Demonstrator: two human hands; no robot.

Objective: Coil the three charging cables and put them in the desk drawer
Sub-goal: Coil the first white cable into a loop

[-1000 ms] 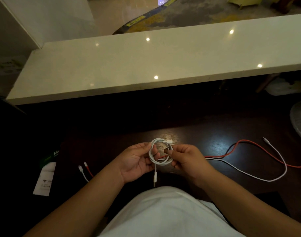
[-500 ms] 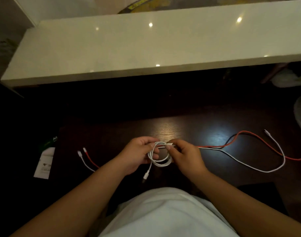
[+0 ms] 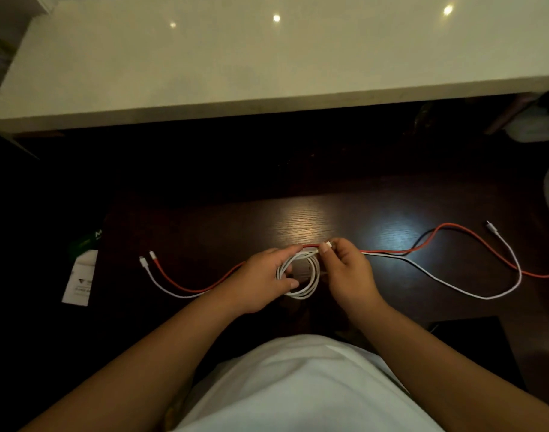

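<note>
Since a second ago the dangling plug end has been tucked up; both hands sit lower, just over the dark desk. Left hand grips the white coil, fingers curled round its left side. Right hand pinches the coil's plug end at the top. Cables: three. One coiled white in several loops, one loose red cable and one loose white cable lying flat across the desk behind the hands. White card at far left.
</note>
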